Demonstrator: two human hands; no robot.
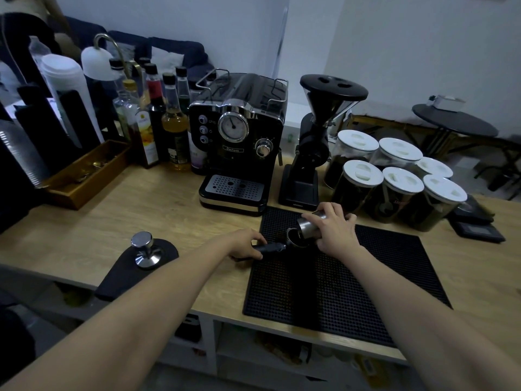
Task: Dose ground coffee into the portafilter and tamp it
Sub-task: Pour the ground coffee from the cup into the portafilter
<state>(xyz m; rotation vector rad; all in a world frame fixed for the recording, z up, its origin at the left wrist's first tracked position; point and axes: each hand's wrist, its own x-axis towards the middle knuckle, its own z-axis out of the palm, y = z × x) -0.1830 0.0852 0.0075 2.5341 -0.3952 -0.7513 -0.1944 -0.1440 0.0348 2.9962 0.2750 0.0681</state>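
My left hand (244, 244) grips the black handle of the portafilter (293, 240), whose round basket rests on the black rubber mat (380, 275). My right hand (334, 228) holds a steel dosing cup (308, 225) tipped on its side, its mouth against the basket's rim. Dark grounds show inside the basket. The steel tamper (144, 251) stands upright on a black tamping mat (132, 272) at the left, apart from both hands.
A black espresso machine (239, 142) and a coffee grinder (313, 142) stand behind the mat. Several white-lidded jars (394, 182) cluster at the right beside a black scale (476, 225). Syrup bottles (158, 119) and a wooden tray (84, 173) line the back left. The counter edge runs near me.
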